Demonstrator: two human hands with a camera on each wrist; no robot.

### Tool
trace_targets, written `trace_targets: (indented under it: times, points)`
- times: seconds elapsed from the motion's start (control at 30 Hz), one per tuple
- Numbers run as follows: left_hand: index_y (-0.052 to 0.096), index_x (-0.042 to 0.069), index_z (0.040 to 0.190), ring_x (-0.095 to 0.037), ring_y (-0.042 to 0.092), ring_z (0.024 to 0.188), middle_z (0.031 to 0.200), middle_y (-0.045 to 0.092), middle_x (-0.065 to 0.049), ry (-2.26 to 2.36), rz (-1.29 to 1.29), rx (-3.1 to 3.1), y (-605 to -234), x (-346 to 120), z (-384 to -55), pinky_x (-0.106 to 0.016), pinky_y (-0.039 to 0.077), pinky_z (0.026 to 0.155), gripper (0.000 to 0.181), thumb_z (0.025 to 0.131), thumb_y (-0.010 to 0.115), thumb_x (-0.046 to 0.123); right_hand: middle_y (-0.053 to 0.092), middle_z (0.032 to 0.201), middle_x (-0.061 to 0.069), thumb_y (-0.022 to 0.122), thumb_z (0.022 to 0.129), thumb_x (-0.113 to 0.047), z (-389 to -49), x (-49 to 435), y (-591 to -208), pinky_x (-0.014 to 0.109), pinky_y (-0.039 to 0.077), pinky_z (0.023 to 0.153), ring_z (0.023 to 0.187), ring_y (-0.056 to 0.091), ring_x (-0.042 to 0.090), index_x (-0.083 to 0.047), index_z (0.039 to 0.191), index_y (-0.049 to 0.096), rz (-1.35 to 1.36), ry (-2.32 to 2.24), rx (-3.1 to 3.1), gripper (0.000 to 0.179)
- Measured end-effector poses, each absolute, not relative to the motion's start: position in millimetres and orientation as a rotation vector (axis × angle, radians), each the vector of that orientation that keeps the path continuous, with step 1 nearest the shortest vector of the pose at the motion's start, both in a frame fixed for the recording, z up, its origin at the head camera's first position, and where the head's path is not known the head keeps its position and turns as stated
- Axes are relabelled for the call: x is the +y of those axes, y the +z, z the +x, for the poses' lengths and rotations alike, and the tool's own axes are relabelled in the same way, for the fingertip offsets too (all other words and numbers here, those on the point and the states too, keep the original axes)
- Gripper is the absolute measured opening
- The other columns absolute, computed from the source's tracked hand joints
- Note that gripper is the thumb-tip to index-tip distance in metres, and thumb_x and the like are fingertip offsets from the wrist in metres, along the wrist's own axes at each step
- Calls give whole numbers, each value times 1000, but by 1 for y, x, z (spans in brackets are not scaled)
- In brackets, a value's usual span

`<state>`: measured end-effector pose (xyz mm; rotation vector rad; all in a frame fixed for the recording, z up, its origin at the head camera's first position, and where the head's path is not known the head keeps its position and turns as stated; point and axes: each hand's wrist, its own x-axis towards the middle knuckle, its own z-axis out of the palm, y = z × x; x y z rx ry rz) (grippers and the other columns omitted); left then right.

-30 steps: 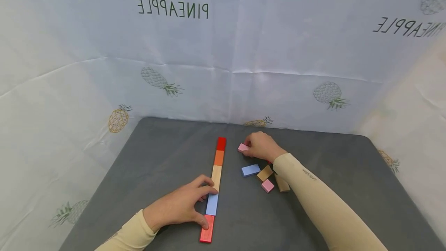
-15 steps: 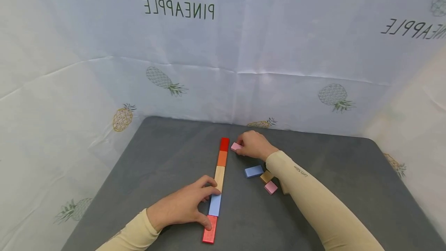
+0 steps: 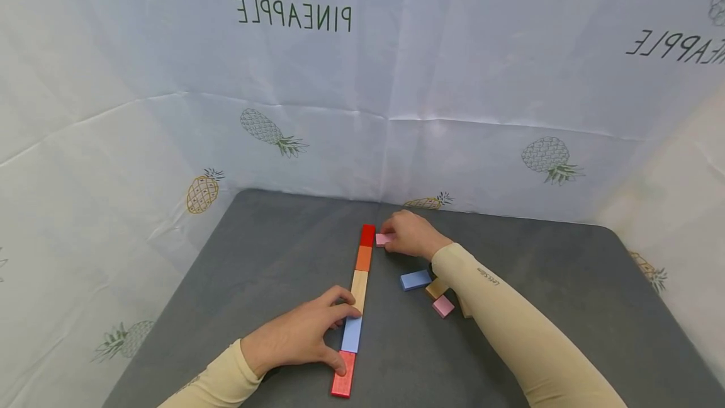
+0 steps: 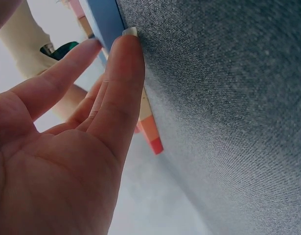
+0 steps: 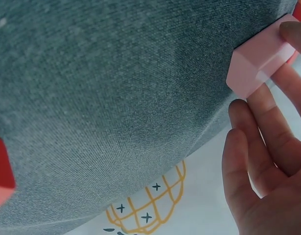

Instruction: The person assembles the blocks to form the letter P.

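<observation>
A straight row of blocks runs away from me in the head view: a light-red block (image 3: 343, 385) nearest, then blue (image 3: 352, 335), pale wood, orange (image 3: 364, 259) and a red block (image 3: 368, 235) at the far end. My left hand (image 3: 300, 334) rests along the row's near part, thumb on the light-red block and fingertips near the blue-wood joint, fingers loosely bent. With thumb and fingers my right hand (image 3: 412, 234) pinches a pink block (image 5: 260, 56) on the cloth, just right of the far red block. Whether those two blocks touch is unclear.
Right of the row lie a loose blue block (image 3: 416, 280), a tan block (image 3: 437, 289) and a second pink block (image 3: 443, 306). The right sleeve partly covers another tan block (image 3: 464, 307). A red block (image 5: 1, 171) shows in the right wrist view. A pineapple-print curtain (image 3: 453, 80) stands behind.
My right hand has moved left with the pink block, up beside the row's far red end, and turned it straighter. The left hand has kept its place on the row.
</observation>
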<state>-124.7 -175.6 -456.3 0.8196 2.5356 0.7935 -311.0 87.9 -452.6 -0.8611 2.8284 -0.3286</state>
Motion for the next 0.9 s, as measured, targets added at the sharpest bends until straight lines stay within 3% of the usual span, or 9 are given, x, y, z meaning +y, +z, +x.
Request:
trace_targets:
  times: [0.57, 0.9]
  points:
    - [68, 24, 142, 3, 62, 107, 146, 49, 13, 803, 845, 2538, -455, -176, -123, -24, 57, 93, 81, 72, 100, 48, 73, 109, 3, 79, 94, -22, -312, 86, -453, 39, 56, 89, 98, 60, 20, -16, 122, 82, -886, -315, 2829, 29]
    - [67, 25, 143, 4, 61, 106, 146, 49, 14, 792, 831, 2544, -457, -176, -123, -23, 57, 93, 81, 72, 100, 48, 74, 124, 6, 77, 96, -24, -310, 98, -450, 44, 57, 96, 108, 63, 23, -15, 135, 76, -907, -389, 2809, 41]
